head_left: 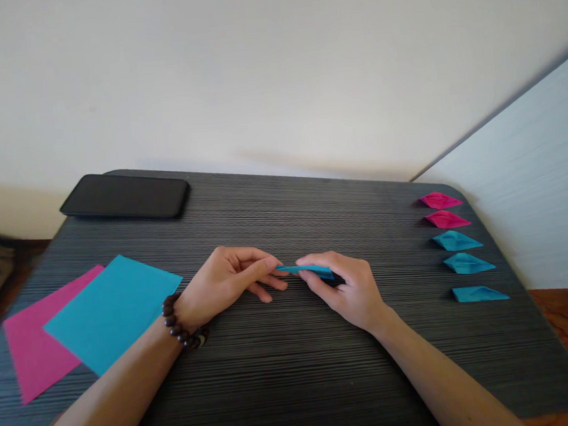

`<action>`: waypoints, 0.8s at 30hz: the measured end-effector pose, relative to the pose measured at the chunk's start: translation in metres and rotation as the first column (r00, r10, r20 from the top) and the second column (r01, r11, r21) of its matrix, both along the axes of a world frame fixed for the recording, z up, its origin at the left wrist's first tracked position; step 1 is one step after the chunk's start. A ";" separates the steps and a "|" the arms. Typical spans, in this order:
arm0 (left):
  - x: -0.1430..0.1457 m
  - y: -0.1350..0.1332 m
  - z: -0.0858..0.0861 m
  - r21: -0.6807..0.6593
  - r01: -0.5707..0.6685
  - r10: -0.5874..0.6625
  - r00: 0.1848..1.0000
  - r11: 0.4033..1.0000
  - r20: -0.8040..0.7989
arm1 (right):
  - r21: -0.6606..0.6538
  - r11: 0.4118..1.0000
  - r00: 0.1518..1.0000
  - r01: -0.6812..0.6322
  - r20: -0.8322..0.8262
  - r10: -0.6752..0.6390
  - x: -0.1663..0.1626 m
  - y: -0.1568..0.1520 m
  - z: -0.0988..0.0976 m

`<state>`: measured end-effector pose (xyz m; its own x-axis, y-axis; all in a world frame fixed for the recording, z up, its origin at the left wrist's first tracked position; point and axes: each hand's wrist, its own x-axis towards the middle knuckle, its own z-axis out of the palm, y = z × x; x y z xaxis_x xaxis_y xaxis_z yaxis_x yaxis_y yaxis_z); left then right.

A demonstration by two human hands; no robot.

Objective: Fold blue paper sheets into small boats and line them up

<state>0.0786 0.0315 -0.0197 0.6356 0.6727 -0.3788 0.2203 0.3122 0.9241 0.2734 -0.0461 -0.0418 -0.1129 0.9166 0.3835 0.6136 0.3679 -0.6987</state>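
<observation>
A narrow strip of folded blue paper is held over the middle of the table, seen nearly edge-on. My left hand pinches its left tip between thumb and forefinger, the other fingers loosely curled beneath. On the other side, my right hand grips its right part between thumb and fingers, covering some of it. At the table's right lie folded paper pieces in a column: two pink ones, then blue ones, the nearest blue piece being flatter than the rest.
To the left, a flat blue sheet overlaps a pink sheet, next to my left forearm. A black phone-like slab lies at the table's back left corner. The dark table stands by a white wall, with a pale panel at the right.
</observation>
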 end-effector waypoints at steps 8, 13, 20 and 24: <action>0.001 -0.001 -0.001 0.066 0.060 -0.057 0.998 0.996 -0.038 | -0.028 0.999 1.000 0.020 0.020 -0.019 0.000 -0.001 0.002; -0.001 -0.003 -0.006 0.219 0.121 -0.095 0.987 0.968 -0.127 | -0.039 0.999 0.999 0.026 0.036 -0.024 0.000 -0.001 0.002; -0.004 -0.001 -0.011 0.440 0.208 -0.110 0.965 0.874 -0.237 | -0.073 0.997 0.998 0.010 0.057 -0.006 -0.003 0.000 0.003; -0.003 -0.005 -0.009 0.506 0.227 -0.062 0.945 0.832 -0.322 | -0.099 0.995 0.998 0.009 0.065 -0.002 -0.005 0.001 0.003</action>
